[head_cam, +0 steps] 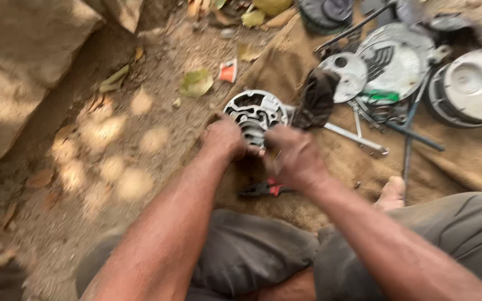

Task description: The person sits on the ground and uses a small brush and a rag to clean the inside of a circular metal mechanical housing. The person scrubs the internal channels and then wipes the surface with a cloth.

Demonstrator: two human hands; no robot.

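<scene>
Metal housing (255, 114), round, ribbed and silver-grey, lies on the brown sacking (285, 67) just past the fingertips of both hands. Seen from the head camera, the left hand (224, 139) rests against its lower edge, fingers curled onto the rim. The right hand (292, 156) is closed beside it, its fingers bunched near the same edge; what they pinch cannot be told through the blur. A dark rag (316, 97) hangs just beyond the right fingers. Red-handled pliers (266, 188) lie on the sacking below the right hand. Farther off past the right fingers sit round metal covers (397, 58), rods (358, 138) and another grey housing (472, 86).
</scene>
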